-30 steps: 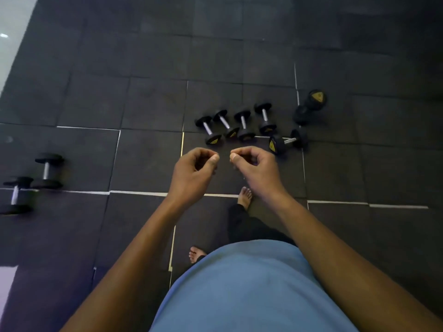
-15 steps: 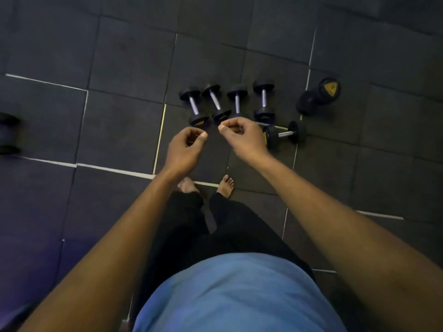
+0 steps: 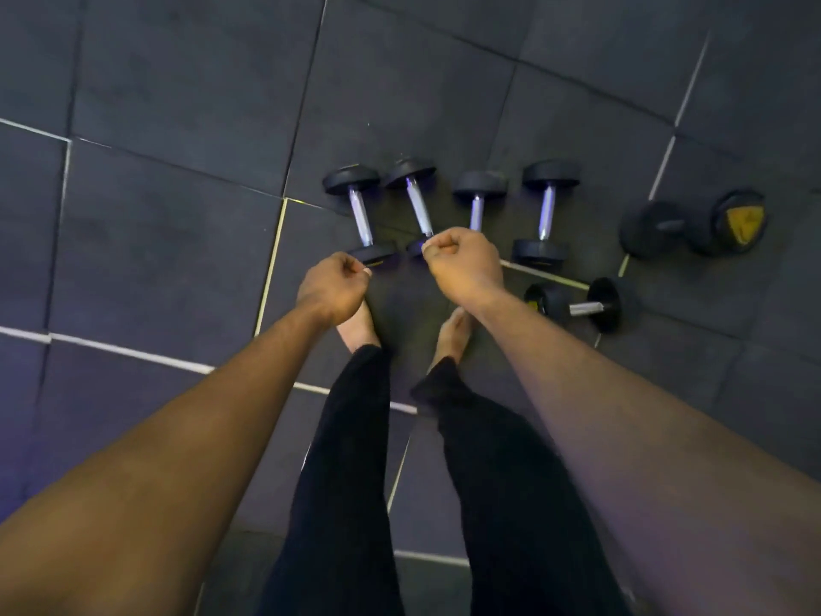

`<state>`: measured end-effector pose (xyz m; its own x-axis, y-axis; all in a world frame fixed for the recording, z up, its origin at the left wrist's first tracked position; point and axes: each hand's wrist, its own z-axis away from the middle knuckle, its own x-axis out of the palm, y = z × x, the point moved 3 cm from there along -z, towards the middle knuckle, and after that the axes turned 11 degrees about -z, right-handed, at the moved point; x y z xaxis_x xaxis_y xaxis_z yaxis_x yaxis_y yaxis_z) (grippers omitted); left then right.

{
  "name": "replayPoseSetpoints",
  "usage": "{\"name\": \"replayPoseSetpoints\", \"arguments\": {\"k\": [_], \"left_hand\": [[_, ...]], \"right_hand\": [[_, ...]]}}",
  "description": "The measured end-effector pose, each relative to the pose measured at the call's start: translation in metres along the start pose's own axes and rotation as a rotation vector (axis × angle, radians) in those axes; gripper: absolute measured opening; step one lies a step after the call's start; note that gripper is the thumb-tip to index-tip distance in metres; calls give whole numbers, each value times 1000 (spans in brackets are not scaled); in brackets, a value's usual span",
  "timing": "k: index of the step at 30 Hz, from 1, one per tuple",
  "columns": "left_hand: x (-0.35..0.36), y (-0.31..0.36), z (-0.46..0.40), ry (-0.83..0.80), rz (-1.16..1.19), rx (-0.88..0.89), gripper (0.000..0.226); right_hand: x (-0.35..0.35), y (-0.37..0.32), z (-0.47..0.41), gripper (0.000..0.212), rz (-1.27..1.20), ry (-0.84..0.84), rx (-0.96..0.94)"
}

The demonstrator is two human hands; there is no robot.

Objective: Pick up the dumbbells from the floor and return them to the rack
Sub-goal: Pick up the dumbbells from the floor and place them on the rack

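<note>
Four dumbbells (image 3: 448, 211) just beyond (under) fisted left hand (image 3: 333, 286), right hand (image 3: 464, 262)

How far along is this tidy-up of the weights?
Barely begun, by the look of it. No rack is in view, so nothing shows as done. Both hands, left and right, are curled and hold nothing. Left: four small dumbbells in a row, another nearby, and a bigger one.

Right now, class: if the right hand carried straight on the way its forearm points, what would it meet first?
Probably the third dumbbell in the row, just beyond the right hand; how far below the hand it lies is unclear.
</note>
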<state>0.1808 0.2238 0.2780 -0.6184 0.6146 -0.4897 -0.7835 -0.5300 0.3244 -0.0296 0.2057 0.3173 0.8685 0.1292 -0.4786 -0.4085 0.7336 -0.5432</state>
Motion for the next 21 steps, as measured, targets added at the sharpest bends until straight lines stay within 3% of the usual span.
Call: {"name": "replayPoseSetpoints", "arguments": {"k": [4, 7, 12, 16, 21], "left_hand": [[34, -5, -122, 8, -4, -88, 22], [65, -12, -206, 36, 49, -161, 31], [110, -37, -322, 70, 142, -268, 63], [129, -56, -371, 22, 482, -326, 55], [140, -51, -377, -77, 720, -272, 9]], "right_hand": [[44, 33, -114, 9, -9, -35, 27], [74, 63, -195, 13, 39, -45, 11], [115, 115, -302, 45, 180, -31, 12], [148, 143, -333, 42, 191, -94, 71], [158, 148, -346, 39, 238, -98, 94]]}}
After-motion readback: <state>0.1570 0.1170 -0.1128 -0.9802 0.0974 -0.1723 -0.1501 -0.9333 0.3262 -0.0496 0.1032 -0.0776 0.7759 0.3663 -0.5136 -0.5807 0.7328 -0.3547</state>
